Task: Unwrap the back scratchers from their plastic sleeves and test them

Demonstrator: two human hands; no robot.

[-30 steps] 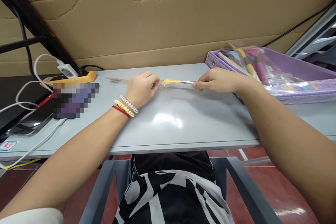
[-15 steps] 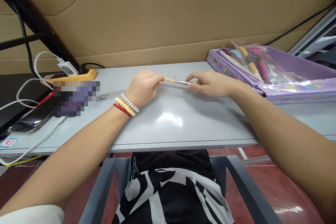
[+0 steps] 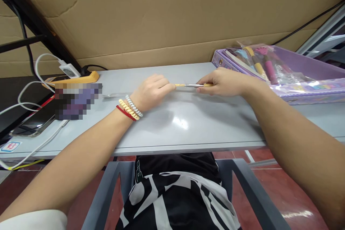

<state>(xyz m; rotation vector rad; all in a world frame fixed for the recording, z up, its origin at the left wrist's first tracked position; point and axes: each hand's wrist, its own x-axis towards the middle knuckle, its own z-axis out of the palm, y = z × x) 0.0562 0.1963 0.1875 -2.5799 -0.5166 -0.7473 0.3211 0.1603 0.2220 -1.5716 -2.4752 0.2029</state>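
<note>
My left hand [image 3: 154, 92] is closed over the pronged yellow end of a small back scratcher [image 3: 194, 86] with a silver shaft. On the other side, my right hand [image 3: 218, 82] grips its yellow handle between thumb and fingers. The scratcher lies level between both hands, just above the grey tabletop [image 3: 161, 133]. The prongs are hidden under my left fingers. A clear plastic wrapper [image 3: 111, 95] sticks out to the left of my left hand; whether the hand touches it I cannot tell.
A purple box [image 3: 309, 59] at the right holds pink, yellow and blue-topped scratchers [image 3: 268, 66] in clear bags. At the left are phones [image 3: 35, 124], white cables [image 3: 25, 97] and a yellow power strip [image 3: 90, 77]. A cardboard sheet [image 3: 151, 25] stands behind the table.
My left hand has moved right and closed over the scratcher's prongs, which showed earlier. My right hand shifted left, then back right, with the handle. The wrapper's visible end has changed shape.
</note>
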